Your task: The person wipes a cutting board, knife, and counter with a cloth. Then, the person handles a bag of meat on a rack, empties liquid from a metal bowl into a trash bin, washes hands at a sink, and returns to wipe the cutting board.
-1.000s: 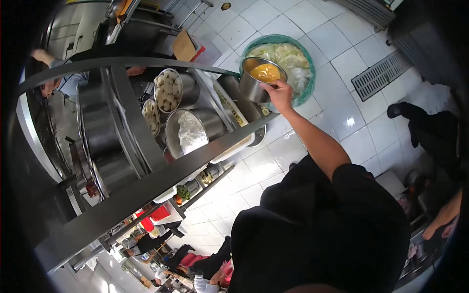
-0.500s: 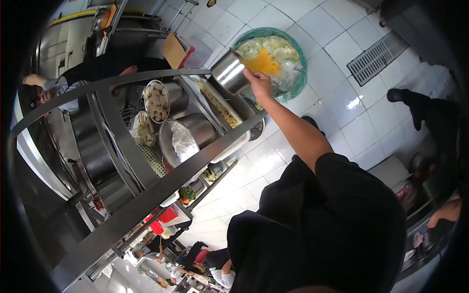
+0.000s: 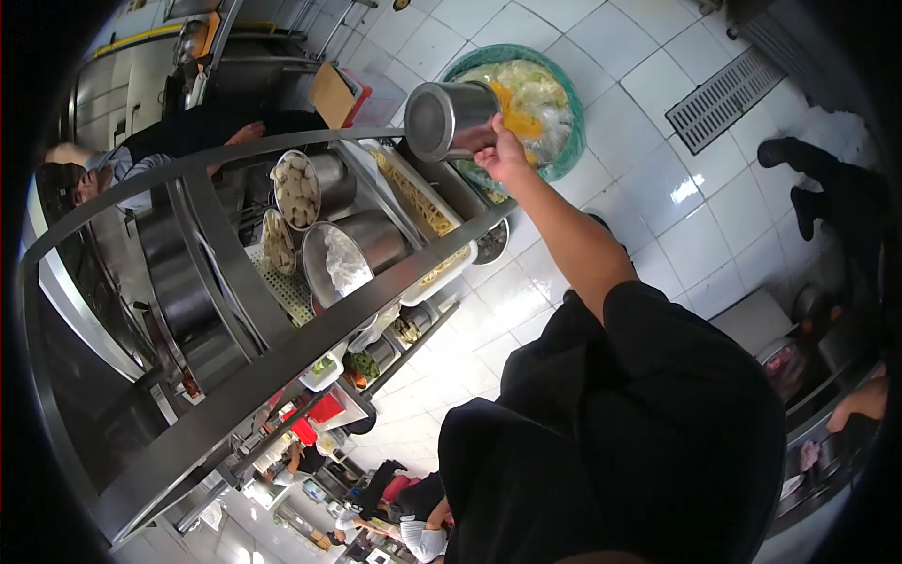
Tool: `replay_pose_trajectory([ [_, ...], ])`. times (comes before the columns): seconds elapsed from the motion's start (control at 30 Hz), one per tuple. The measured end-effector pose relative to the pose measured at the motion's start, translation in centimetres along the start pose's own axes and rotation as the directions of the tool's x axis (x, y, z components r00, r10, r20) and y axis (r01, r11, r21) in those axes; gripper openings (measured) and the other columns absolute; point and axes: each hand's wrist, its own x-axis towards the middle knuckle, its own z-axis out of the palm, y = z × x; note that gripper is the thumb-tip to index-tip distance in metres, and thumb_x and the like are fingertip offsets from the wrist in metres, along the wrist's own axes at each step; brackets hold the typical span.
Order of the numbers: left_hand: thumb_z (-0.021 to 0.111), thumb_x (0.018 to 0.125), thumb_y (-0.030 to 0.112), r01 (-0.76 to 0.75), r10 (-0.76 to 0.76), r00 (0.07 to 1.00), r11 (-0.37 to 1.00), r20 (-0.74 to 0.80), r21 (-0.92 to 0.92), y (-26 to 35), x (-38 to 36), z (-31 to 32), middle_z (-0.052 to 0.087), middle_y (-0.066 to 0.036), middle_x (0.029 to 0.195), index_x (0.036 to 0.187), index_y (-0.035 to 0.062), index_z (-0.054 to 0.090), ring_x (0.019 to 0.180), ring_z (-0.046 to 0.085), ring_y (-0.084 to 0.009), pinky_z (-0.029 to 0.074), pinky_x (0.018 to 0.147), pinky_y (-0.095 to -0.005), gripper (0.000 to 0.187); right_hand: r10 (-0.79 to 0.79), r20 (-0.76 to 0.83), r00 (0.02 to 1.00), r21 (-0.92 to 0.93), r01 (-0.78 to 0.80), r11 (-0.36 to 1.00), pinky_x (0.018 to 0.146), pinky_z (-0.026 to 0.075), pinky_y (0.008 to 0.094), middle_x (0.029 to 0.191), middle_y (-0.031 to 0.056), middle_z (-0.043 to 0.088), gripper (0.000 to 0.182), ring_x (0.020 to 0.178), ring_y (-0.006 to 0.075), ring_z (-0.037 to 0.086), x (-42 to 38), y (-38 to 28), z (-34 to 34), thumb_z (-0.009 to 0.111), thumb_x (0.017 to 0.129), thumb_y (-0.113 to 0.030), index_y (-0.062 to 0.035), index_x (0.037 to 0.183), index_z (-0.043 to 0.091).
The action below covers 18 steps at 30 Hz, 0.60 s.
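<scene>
My right hand (image 3: 507, 155) is closed on the rim side of a steel pot (image 3: 442, 122). The pot is tipped over the near edge of a round bin (image 3: 571, 141) with a green liner, its base turned towards me and its mouth towards the bin. Orange-yellow matter (image 3: 519, 117) lies on clear plastic and pale green scraps inside the bin. Whatever is inside the pot is hidden. My left hand is out of view.
A metal rack (image 3: 282, 362) holds a pot of pale rounded pieces (image 3: 299, 193), a steel bowl (image 3: 376, 246) and a tray of yellowish strips (image 3: 427, 211). A cardboard piece (image 3: 331, 97) stands behind. A floor drain (image 3: 723, 99) lies right; co-workers (image 3: 141, 169) are around.
The pot has tilted further, so its base now shows, and it has shifted slightly up and left. My right hand has turned with it. The leg at the right has moved.
</scene>
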Motion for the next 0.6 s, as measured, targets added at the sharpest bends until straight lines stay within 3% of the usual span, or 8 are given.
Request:
replay_pose_trajectory([
  [0.07,0.067,0.081,0.027,-0.016,0.016,1.000,1.000,0.002,0.000,0.2,0.3,0.3,0.068,-0.016,0.092,0.103,-0.0011,0.065,0.080,0.065,-0.0209,0.051,0.070,-0.0311,0.035,0.030,0.015,0.999,-0.031,-0.030,0.999,0.037,0.029,0.0217,0.061,0.0030,0.054,0.032,0.046,0.0131,0.047,-1.3,-1.0,0.0,0.059,0.088,-0.044,-0.0124,0.081,0.055],
  [0.27,0.067,0.081,0.027,-0.089,0.089,0.996,0.996,-0.014,-0.010,1.4,2.0,1.6,0.068,-0.016,0.092,0.103,-0.0011,0.064,0.079,0.065,-0.0207,0.051,0.069,-0.0309,0.036,-0.088,-0.006,0.996,-0.409,0.078,0.909,0.042,0.035,0.0273,0.067,0.0046,0.059,0.036,0.052,0.0151,0.051,2.0,-2.3,-5.2,0.065,0.082,-0.048,-0.0131,0.086,0.057],
  [0.3,0.067,0.081,0.027,-0.111,0.110,0.994,0.994,-0.021,-0.012,1.8,2.5,2.0,0.068,-0.016,0.092,0.103,-0.0011,0.064,0.079,0.065,-0.0206,0.051,0.069,-0.0309,0.036,-0.228,-0.076,0.971,-0.659,0.123,0.742,0.046,0.041,0.0313,0.068,0.0065,0.062,0.035,0.053,0.0177,0.053,1.8,-2.6,-5.2,0.069,0.079,-0.043,-0.0093,0.086,0.062],
  [0.33,0.067,0.081,0.027,-0.138,0.138,0.990,0.990,-0.030,-0.012,2.3,3.2,2.3,0.068,-0.016,0.092,0.103,-0.0011,0.064,0.079,0.065,-0.0206,0.051,0.069,-0.0309,0.036,-0.305,0.035,0.952,-0.831,0.197,0.520,0.048,0.043,0.0320,0.067,0.0071,0.062,0.034,0.053,0.0181,0.054,-1.3,-3.8,-3.3,0.070,0.079,-0.041,-0.0076,0.083,0.063],
  [0.4,0.067,0.081,0.027,-0.215,0.215,0.974,0.977,-0.066,0.003,3.9,4.7,2.9,0.068,-0.016,0.092,0.103,-0.0012,0.064,0.079,0.065,-0.0205,0.051,0.069,-0.0308,0.036,-0.345,0.296,0.891,-0.952,0.305,-0.030,0.053,0.046,0.0334,0.066,0.0084,0.062,0.033,0.055,0.0190,0.056,-10.6,-6.4,1.8,0.072,0.078,-0.036,-0.0041,0.077,0.064],
  [0.43,0.067,0.081,0.027,-0.254,0.254,0.963,0.967,-0.086,0.011,4.0,5.6,3.3,0.068,-0.016,0.092,0.103,-0.0012,0.064,0.079,0.065,-0.0205,0.051,0.069,-0.0308,0.036,-0.319,0.342,0.884,-0.934,0.282,-0.219,0.057,0.048,0.0347,0.069,0.0128,0.064,0.035,0.059,0.0206,0.060,-11.9,-7.1,2.4,0.075,0.074,-0.032,0.0013,0.072,0.064],
  [0.53,0.067,0.081,0.027,-0.320,0.314,0.945,0.946,-0.095,-0.050,6.6,8.3,4.0,0.068,-0.015,0.092,0.104,-0.0012,0.064,0.079,0.065,-0.0204,0.051,0.068,-0.0307,0.036,-0.221,0.723,0.655,-0.652,0.541,-0.531,0.057,0.048,0.0362,0.069,0.0156,0.064,0.034,0.060,0.0251,0.061,-12.3,-9.7,-0.5,0.077,0.071,-0.030,0.0015,0.073,0.065],
  [0.6,0.068,0.080,0.026,-0.220,0.240,0.970,0.932,0.036,-0.289,8.5,8.6,3.5,0.067,-0.012,0.090,0.107,-0.0014,0.062,0.071,0.062,-0.0159,0.049,0.060,-0.0274,0.039,-0.233,0.750,0.619,-0.605,0.499,-0.621,0.058,0.048,0.0367,0.071,0.0164,0.064,0.031,0.062,0.0275,0.061,-14.3,-12.1,-2.3,0.077,0.070,-0.028,0.0006,0.076,0.066],
])
